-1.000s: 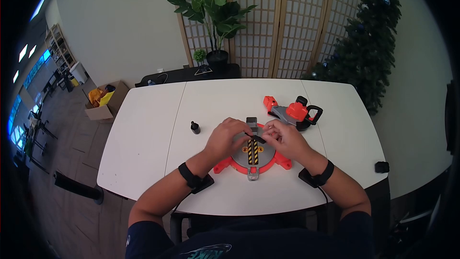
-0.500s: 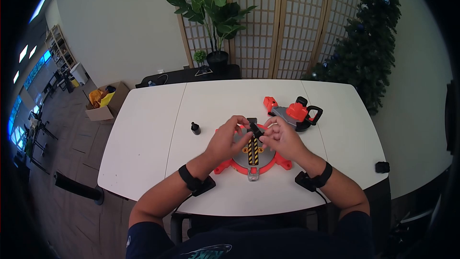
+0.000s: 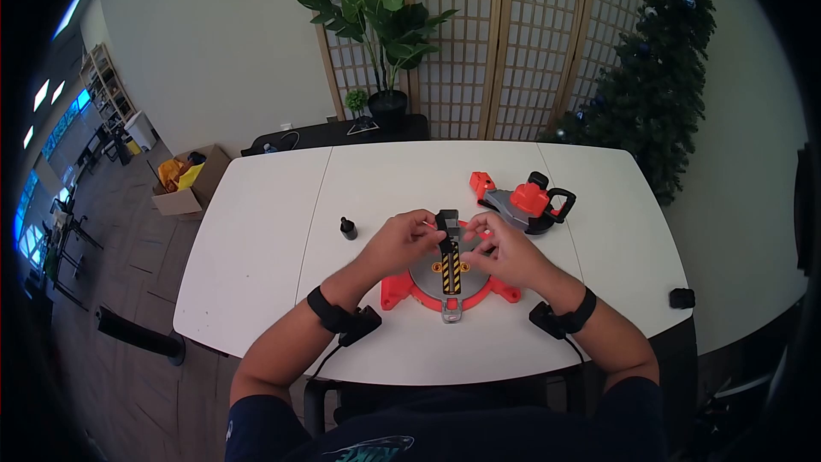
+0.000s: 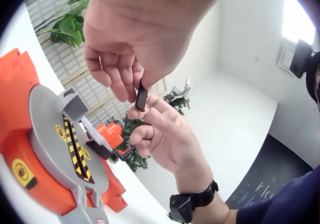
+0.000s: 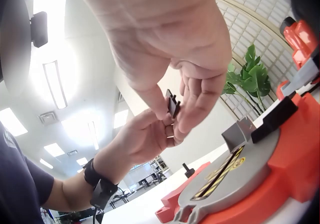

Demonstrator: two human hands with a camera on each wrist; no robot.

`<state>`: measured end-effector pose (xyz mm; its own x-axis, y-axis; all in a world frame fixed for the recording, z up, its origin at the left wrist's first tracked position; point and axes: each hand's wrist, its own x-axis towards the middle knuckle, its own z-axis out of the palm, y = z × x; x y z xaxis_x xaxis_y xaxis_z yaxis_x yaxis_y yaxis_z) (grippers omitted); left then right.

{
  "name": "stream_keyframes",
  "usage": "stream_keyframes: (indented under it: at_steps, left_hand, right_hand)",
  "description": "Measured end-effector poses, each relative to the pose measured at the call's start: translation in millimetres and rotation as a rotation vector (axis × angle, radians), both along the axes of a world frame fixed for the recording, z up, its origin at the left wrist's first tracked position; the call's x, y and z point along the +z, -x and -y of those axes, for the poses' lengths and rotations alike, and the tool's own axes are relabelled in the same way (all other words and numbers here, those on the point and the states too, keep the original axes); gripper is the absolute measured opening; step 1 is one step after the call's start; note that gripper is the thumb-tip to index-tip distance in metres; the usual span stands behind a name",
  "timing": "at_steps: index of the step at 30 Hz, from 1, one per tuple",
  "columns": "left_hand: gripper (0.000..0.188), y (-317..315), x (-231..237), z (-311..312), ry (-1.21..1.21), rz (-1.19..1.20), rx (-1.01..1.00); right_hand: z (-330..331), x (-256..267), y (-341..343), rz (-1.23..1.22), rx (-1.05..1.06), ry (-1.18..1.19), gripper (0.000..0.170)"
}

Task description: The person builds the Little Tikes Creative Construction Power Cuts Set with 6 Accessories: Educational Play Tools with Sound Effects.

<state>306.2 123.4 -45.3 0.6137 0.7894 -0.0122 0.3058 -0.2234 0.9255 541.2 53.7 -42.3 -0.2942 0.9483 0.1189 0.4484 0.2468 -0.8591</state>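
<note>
My left hand (image 3: 402,241) pinches a small flat black plastic piece (image 3: 443,229) between thumb and fingers, above the back of a toy saw base. In the right wrist view this black piece (image 5: 173,105) shows short prongs along one side. My right hand (image 3: 510,251) is just to the right, its fingers spread and loosely bent, a fingertip close by the piece's lower end in the left wrist view. Below both hands sits the saw base, with a grey round plate (image 3: 475,281), an orange rim and a yellow-and-black striped slot (image 3: 451,272).
An orange and grey toy saw head (image 3: 528,200) with a black handle lies behind and to the right of the base. A small black bottle-shaped item (image 3: 348,228) stands left on the white table (image 3: 256,248). Another black object (image 3: 682,298) lies at the right edge.
The black piece has turned from lying crosswise to pointing lengthwise and shifted slightly left. My right fingers have moved off it, while my left hand keeps its pinch.
</note>
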Motion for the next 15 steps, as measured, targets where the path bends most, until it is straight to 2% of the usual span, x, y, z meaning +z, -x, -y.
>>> stream_keyframes:
  at_steps: [4, 6, 10, 13, 15]
  left_hand:
    - [0.024, 8.4, 7.7, -3.4, -0.03, -0.104, 0.051]
    - [0.026, 13.7, 11.9, -4.1, 0.056, -0.208, 0.111]
    - [0.03, 25.0, 6.7, -16.8, 0.063, -0.342, 0.138]
    - [0.03, 33.2, -3.7, -27.8, -0.004, -0.449, 0.074]
    - [0.025, 37.7, -10.8, -31.1, -0.211, -0.495, 0.029]
  right_hand:
    - [-6.9, 1.4, -13.2, 0.133, -0.023, -0.028, 0.044]
    - [-9.5, 0.6, -18.4, 0.192, -0.029, -0.034, 0.038]
    - [-10.5, -1.2, -19.9, 0.148, -0.047, -0.013, 0.034]
    - [-11.2, -2.9, -20.8, 0.138, -0.047, -0.009, 0.033]
    - [-11.4, -3.8, -20.8, 0.144, -0.042, -0.004, 0.032]
